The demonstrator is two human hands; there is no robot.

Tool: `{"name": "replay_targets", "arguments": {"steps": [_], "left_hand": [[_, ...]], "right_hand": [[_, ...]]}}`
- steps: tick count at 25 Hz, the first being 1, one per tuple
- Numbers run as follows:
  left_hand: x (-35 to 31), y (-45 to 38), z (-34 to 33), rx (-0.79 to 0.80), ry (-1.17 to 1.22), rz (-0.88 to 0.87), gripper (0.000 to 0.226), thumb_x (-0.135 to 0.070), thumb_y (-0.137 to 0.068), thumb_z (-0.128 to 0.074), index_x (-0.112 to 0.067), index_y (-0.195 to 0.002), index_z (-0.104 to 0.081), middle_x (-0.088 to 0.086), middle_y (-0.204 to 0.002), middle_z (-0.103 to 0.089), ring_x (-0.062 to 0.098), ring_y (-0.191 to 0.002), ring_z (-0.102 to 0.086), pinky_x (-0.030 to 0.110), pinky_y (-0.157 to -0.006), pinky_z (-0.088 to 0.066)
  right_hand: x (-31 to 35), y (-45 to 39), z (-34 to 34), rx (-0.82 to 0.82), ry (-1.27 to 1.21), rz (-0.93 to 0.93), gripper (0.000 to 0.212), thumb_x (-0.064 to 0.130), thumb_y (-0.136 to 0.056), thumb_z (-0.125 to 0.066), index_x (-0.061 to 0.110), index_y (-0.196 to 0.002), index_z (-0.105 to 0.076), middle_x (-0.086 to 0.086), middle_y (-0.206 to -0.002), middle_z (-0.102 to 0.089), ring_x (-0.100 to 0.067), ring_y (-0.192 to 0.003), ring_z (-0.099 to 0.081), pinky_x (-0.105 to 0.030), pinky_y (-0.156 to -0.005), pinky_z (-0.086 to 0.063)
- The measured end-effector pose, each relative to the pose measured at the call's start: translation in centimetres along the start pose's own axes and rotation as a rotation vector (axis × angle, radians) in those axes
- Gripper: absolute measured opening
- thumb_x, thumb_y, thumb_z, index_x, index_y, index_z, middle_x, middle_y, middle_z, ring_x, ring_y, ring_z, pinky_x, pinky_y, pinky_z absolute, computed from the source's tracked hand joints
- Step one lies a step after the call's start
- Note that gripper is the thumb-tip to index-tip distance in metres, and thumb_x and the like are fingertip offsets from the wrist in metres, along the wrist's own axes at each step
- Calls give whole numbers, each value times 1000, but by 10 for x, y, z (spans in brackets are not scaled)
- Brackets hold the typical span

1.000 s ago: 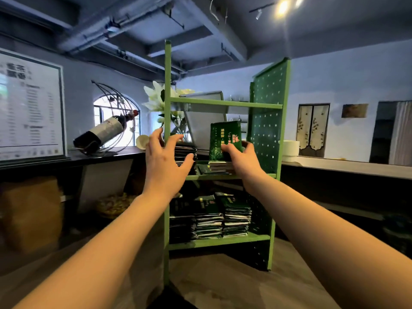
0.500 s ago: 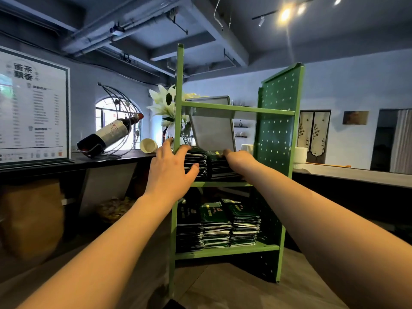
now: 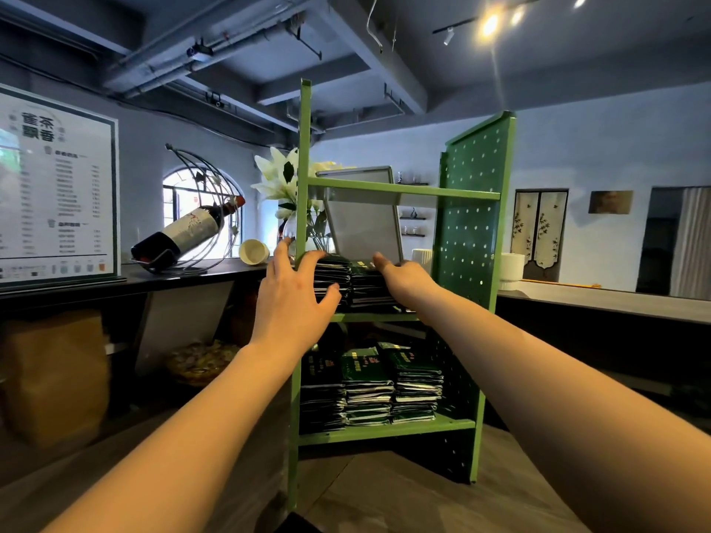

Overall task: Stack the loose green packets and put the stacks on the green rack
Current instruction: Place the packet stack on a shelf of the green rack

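While at green rack (image 3: 473, 240) middle shelf | left hand (image 3: 292, 302) spread on left packet stack (image 3: 331, 277) | right hand (image 3: 404, 277) flat on right packet stack (image 3: 371, 290)

Two long bare arms, no sleeves, nothing on the wrists. Left hand (image 3: 294, 302) with no rings and no glove. Right hand (image 3: 404, 277) bare too. Short plain nails on the fingers (image 3: 282, 250).

We count one green rack (image 3: 475, 232), two packet stacks on its middle shelf (image 3: 348, 280), three packet stacks on its bottom shelf (image 3: 369, 390), one wine bottle (image 3: 188, 232), two hands and one menu board (image 3: 57, 186).
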State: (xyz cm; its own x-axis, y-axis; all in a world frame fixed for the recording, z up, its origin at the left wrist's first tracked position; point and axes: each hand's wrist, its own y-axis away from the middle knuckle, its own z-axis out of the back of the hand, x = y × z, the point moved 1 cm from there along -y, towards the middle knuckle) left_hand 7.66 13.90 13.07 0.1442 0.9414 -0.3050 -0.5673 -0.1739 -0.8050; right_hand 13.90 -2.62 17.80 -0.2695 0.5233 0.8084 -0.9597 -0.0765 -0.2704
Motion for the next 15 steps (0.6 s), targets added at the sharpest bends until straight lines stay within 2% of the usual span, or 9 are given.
{"name": "replay_targets", "arguments": {"steps": [3,5,8,10,12,15], "left_hand": [[-15,20,-4,-87,12,43,57,-43,-91,-65,-19,-140,-49,15,-158,-23,34,-144,-30,47,-113,-35],[-27,37,-8,-125,48,61,58,-44,-89,-66,-19,-139,-49,14,-159,-22,32,-146,-25,47,-116,-29],[-42,63,-19,-145,101,66,56,-45,-88,-67,-19,-135,-50,11,-158,-27,28,-146,-23,47,-117,-24],[-55,82,-30,-80,177,103,55,-45,-88,-67,-19,-134,-51,8,-155,-31,26,-145,-25,45,-117,-24],[-72,98,-42,18,268,135,54,-44,-89,-66,-19,-134,-51,5,-152,-35,24,-144,-28,43,-115,-27],[-97,117,-60,145,369,108,54,-45,-90,-66,-21,-136,-49,0,-146,-38,20,-142,-33,40,-115,-31]], "right_hand": [[-11,12,4,-52,-98,65,58,51,-99,-46,5,-134,-47,-10,-110,-57,-26,-97,-55,-31,-75,-42],[-21,24,8,-118,-135,116,54,49,-97,-50,9,-133,-48,-6,-113,-60,-23,-100,-58,-29,-71,-44],[-43,45,21,-166,-92,253,50,47,-96,-54,15,-134,-51,-4,-130,-58,-20,-118,-55,-33,-93,-47],[-63,61,32,-177,-41,338,44,47,-95,-55,23,-132,-54,0,-131,-54,-17,-123,-50,-35,-102,-44],[-86,78,46,-186,0,359,40,46,-95,-55,28,-131,-54,4,-130,-51,-13,-126,-43,-32,-105,-38],[-128,102,64,-186,41,326,40,46,-95,-56,30,-131,-54,7,-130,-50,-10,-127,-39,-25,-100,-33]]}}
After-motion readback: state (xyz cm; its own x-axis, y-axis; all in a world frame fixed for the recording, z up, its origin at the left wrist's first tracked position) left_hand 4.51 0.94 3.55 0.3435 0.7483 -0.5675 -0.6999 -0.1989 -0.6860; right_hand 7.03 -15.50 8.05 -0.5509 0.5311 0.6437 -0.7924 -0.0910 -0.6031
